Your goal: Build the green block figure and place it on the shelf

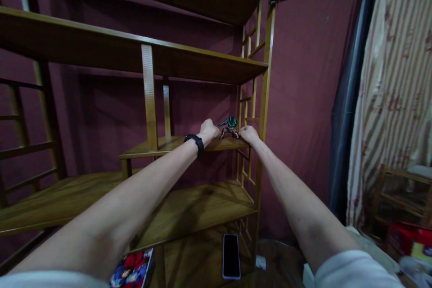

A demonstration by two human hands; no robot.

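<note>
A small action figure (231, 123) with a dark green upper body and brownish legs stands, legs spread, on the raised wooden shelf (175, 144). Its one arm stretches out to the left. My left hand (209, 129), with a black band on the wrist, is closed at the figure's left-side foot; its fingertips are hidden behind the hand. On the other side, my right hand (249, 135) pinches at the figure's right-side foot, close to the shelf's right post. Both hands seem to be on the figure at its legs.
Around my arms is a wooden shelf unit with a middle upright (149, 99) and a right post (265, 99). Below lie a phone (231, 256) and a colourful printed box (131, 270). A striped curtain (388, 76) hangs at the right, near a small wooden rack (401, 193).
</note>
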